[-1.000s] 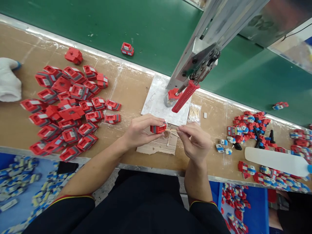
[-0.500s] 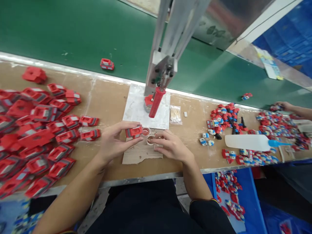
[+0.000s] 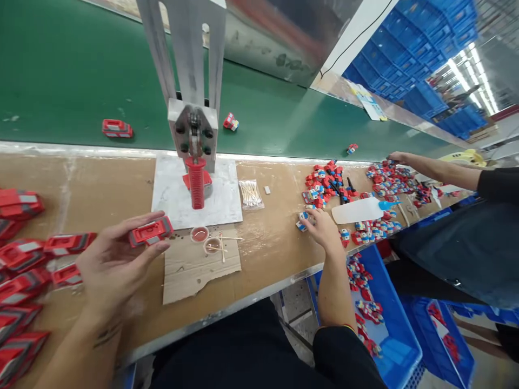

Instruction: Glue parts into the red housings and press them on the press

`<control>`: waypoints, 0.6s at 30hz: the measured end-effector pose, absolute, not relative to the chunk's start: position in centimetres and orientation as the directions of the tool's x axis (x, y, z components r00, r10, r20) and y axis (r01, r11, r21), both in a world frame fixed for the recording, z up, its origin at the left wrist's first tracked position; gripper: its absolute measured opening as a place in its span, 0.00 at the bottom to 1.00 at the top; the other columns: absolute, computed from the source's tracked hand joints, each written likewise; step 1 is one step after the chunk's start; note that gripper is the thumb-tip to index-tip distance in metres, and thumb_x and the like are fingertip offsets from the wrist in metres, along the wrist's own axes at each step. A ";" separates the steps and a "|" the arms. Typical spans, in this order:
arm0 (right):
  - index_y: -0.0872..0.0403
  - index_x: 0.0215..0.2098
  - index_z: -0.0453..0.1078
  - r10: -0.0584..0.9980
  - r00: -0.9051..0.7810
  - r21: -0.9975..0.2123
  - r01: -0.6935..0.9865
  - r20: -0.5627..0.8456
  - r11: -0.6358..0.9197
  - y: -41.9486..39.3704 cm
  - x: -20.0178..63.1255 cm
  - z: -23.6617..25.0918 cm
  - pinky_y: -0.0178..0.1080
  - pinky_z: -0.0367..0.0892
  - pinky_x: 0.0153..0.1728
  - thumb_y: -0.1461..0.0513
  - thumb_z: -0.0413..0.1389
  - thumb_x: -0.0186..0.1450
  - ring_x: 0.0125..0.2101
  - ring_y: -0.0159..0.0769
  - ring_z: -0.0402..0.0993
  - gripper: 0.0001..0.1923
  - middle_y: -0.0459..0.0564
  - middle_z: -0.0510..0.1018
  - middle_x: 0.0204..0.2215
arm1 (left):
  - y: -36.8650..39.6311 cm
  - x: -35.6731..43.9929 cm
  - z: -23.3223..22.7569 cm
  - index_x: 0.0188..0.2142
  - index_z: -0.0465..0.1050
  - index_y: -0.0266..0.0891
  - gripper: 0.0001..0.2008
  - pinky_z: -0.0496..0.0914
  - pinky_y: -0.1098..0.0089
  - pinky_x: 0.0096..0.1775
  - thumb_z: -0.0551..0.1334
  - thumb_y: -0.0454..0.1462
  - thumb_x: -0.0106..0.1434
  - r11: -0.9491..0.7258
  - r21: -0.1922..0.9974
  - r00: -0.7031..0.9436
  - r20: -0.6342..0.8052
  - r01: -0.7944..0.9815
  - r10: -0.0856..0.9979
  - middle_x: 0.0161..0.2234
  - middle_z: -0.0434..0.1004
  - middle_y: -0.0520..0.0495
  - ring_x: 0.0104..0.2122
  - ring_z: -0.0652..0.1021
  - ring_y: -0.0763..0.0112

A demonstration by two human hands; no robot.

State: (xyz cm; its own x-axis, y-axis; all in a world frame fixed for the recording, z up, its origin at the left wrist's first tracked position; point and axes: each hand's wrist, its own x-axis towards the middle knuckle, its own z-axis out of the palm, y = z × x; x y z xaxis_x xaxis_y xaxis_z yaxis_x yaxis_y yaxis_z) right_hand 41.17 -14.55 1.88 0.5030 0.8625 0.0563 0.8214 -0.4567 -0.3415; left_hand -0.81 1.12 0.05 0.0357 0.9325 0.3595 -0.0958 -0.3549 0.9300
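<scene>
Head view: the left hand (image 3: pixel 111 262) pinches a red toy shell (image 3: pixel 151 233) just left of the cardboard sheet (image 3: pixel 200 265). The right hand (image 3: pixel 324 229), fingers spread, reaches small blue-and-red pieces (image 3: pixel 302 221) well right of it; fitting one looks undone.

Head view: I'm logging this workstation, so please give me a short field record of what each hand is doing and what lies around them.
left hand: holds a red toy part between thumb and fingers
right hand: reaches to the small blue-and-white pieces, fingers spread
between the hands: two small cups and swabs on cardboard
behind: press with red handle on a white plate
far left: pile of red parts
far right: a co-worker's arm
</scene>
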 end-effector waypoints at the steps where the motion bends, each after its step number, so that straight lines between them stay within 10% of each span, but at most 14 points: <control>1: 0.51 0.46 0.78 0.857 0.514 -0.353 0.811 0.045 -0.467 -14.5 40.8 1.4 0.51 0.72 0.52 0.54 0.61 0.65 0.48 0.51 0.79 0.15 0.59 0.84 0.47 | 1.2 -0.8 -0.1 0.43 0.83 0.48 0.26 0.88 0.65 0.39 0.82 0.31 0.44 -0.371 0.923 0.035 0.376 -0.103 0.926 0.44 0.89 0.52 0.41 0.88 0.60; 7: 0.53 0.38 0.78 0.840 0.540 -0.545 0.723 0.062 -0.425 -12.5 40.6 1.2 0.53 0.74 0.48 0.56 0.63 0.60 0.39 0.50 0.81 0.11 0.58 0.85 0.36 | 1.1 -0.9 1.2 0.42 0.84 0.47 0.26 0.87 0.69 0.33 0.82 0.29 0.43 -0.425 0.901 0.001 0.427 -0.082 0.904 0.39 0.90 0.54 0.34 0.89 0.60; 11: 0.53 0.51 0.75 0.842 0.523 -0.749 0.609 0.132 -0.260 -12.5 37.5 1.6 0.47 0.78 0.43 0.49 0.57 0.66 0.38 0.43 0.83 0.21 0.55 0.85 0.40 | -2.3 0.2 3.6 0.45 0.83 0.47 0.23 0.86 0.71 0.32 0.80 0.30 0.50 -0.385 0.922 0.138 0.388 -0.046 0.912 0.35 0.89 0.53 0.30 0.88 0.61; 14: 0.50 0.54 0.72 0.870 0.474 -0.979 0.202 0.132 0.039 -13.2 32.7 1.4 0.46 0.81 0.40 0.48 0.58 0.67 0.37 0.41 0.85 0.22 0.54 0.85 0.43 | -5.2 2.2 4.7 0.49 0.82 0.45 0.18 0.86 0.71 0.38 0.76 0.33 0.59 -0.283 0.952 0.335 0.305 -0.112 0.892 0.40 0.89 0.48 0.35 0.89 0.61; 18: 0.48 0.48 0.76 0.934 0.357 -0.960 -0.253 0.025 0.123 -13.6 27.1 1.4 0.47 0.83 0.38 0.48 0.63 0.64 0.35 0.42 0.84 0.19 0.54 0.85 0.41 | -7.0 4.8 4.6 0.54 0.79 0.44 0.18 0.86 0.72 0.39 0.72 0.34 0.65 -0.178 0.963 0.468 0.254 -0.200 0.846 0.47 0.88 0.43 0.41 0.89 0.62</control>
